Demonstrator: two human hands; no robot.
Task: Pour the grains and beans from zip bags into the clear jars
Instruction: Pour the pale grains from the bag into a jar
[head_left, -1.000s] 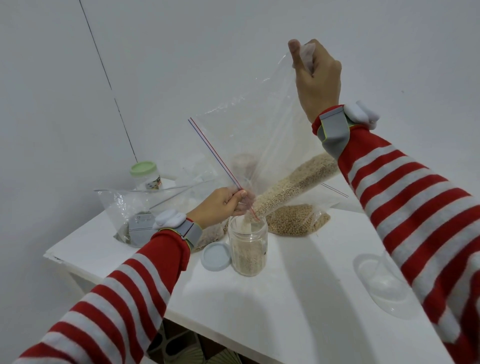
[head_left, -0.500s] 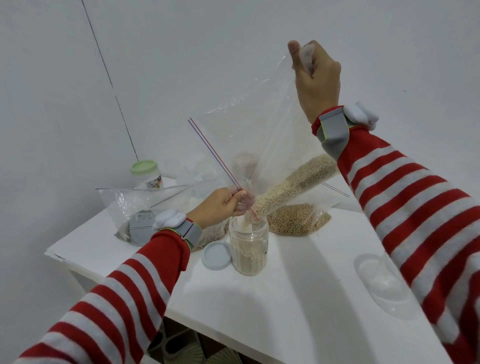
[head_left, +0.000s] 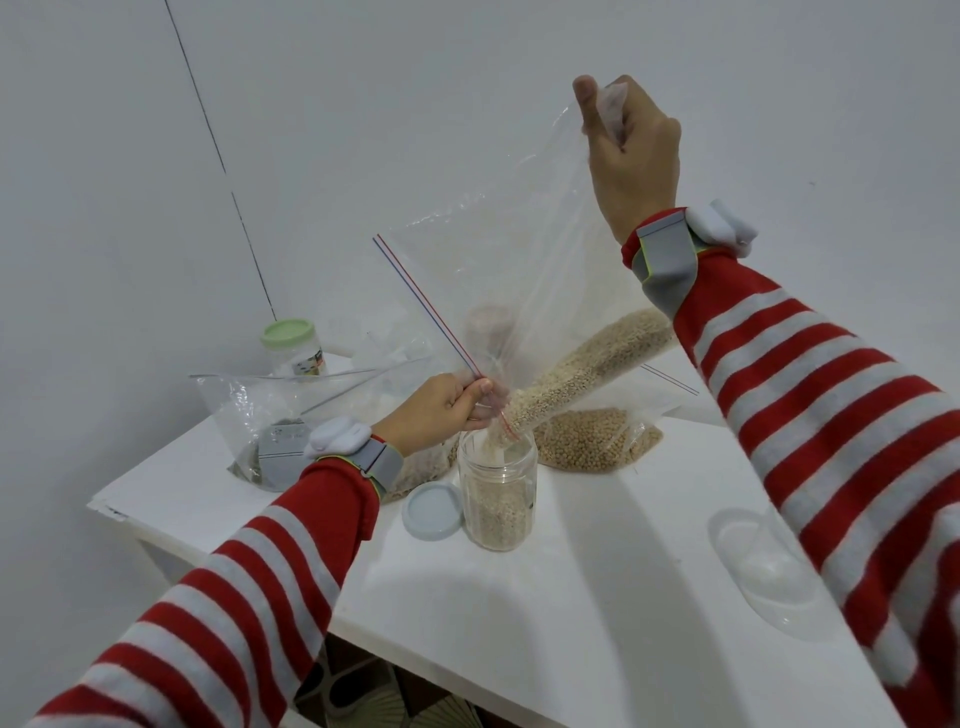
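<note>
A clear zip bag (head_left: 498, 270) of pale grain hangs tilted over the table. My right hand (head_left: 631, 150) grips its bottom corner high up. My left hand (head_left: 441, 410) pinches the zip end at its open corner, right above a clear jar (head_left: 497, 493). Grain lies along the bag's lower edge and runs from the corner into the jar, which is over half full. The jar's pale blue lid (head_left: 434, 511) lies flat just left of it.
More zip bags lie behind: one of beige beans (head_left: 592, 441) right of the jar, others (head_left: 249, 415) to the left behind my wrist. A green-lidded jar (head_left: 293, 345) stands at the back left. A clear empty container (head_left: 769, 566) sits at the right of the white table (head_left: 545, 623).
The grain level in the jar has risen and less grain is left in the bag. Both hands stay almost where they were.
</note>
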